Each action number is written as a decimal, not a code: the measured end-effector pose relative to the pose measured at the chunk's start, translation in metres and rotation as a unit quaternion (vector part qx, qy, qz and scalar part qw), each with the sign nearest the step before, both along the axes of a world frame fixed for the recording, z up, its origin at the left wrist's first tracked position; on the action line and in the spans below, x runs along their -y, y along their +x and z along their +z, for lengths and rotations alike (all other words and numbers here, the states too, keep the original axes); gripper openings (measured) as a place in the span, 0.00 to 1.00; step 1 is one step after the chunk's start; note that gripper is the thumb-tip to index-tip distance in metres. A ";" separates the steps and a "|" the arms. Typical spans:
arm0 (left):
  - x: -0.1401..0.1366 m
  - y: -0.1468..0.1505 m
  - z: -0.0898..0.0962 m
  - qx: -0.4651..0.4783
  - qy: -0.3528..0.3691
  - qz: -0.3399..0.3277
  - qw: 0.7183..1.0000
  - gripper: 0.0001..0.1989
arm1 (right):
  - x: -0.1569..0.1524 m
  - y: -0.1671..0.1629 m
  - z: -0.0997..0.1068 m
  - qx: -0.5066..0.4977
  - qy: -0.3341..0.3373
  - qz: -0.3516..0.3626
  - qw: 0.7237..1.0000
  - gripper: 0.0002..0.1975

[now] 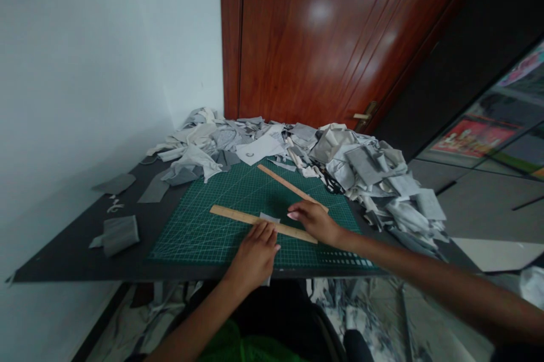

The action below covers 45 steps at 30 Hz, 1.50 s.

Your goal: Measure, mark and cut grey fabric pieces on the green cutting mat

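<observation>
On the green cutting mat lies a wooden ruler, slanting slightly down to the right. My left hand presses it down near its middle with bent fingers held together. Under the ruler is a small light grey piece of fabric, its far edge showing above the wood. My right hand hovers over the right half of the ruler, fingertips pinched together; anything between them is too small to make out. Farther back, a second wooden ruler lies diagonally on the mat, its near end by my right hand.
Heaps of grey and white fabric scraps line the back and right of the dark table. Black-handled scissors lie by the heap. A folded grey cloth is at left. Behind stand a white wall and a wooden door.
</observation>
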<state>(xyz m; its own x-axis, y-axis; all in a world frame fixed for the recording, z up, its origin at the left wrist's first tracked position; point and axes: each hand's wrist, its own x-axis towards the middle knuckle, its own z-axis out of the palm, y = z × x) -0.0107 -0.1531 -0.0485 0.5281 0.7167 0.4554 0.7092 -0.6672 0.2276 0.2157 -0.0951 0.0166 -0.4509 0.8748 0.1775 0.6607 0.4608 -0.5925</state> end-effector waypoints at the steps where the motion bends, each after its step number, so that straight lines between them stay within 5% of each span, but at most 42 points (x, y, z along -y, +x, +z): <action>1: 0.001 0.000 0.002 -0.002 -0.001 0.005 1.000 0.15 | 0.006 0.000 -0.002 -0.065 -0.041 -0.018 0.997 0.10; 3: 0.004 0.001 0.005 -0.010 -0.006 0.011 1.000 0.14 | 0.019 -0.003 -0.005 -0.231 -0.155 -0.049 0.959 0.11; 5: 0.006 0.001 0.008 -0.017 -0.014 0.011 1.000 0.12 | 0.032 -0.007 -0.007 -0.382 -0.251 -0.078 0.886 0.13; 7: 0.008 0.001 0.011 -0.017 -0.022 0.006 1.000 0.11 | 0.043 -0.012 -0.007 -0.472 -0.303 -0.103 0.822 0.15; 9: 0.009 0.001 0.014 -0.016 -0.031 0.001 0.999 0.11 | 0.052 -0.015 -0.008 -0.494 -0.323 -0.118 0.799 0.17; 12: 0.011 0.000 0.017 -0.021 -0.042 -0.005 0.999 0.09 | 0.061 -0.018 -0.016 -0.404 -0.278 -0.124 0.863 0.21; 15: 0.010 -0.001 0.018 -0.020 -0.052 -0.012 0.998 0.07 | 0.067 -0.018 -0.029 -0.203 -0.114 -0.105 0.967 0.16; 17: 0.010 -0.001 0.018 -0.017 -0.056 -0.012 0.998 0.06 | 0.070 -0.020 -0.037 -0.085 0.000 -0.099 0.992 0.07; 20: 0.009 -0.002 0.017 -0.013 -0.067 -0.014 0.998 0.06 | 0.071 -0.025 -0.042 0.057 0.073 -0.130 0.987 0.13; 25: 0.007 -0.005 0.016 0.005 -0.087 -0.024 0.996 0.06 | 0.059 -0.032 -0.034 0.201 0.045 -0.170 0.964 0.02; 38: -0.006 -0.018 0.017 0.083 -0.116 -0.082 0.986 0.17 | 0.047 -0.012 -0.027 0.126 -0.143 -0.196 0.962 0.11; 45: -0.002 -0.021 0.016 0.050 -0.042 -0.019 0.998 0.19 | 0.040 0.003 -0.034 0.080 -0.152 -0.189 0.967 0.11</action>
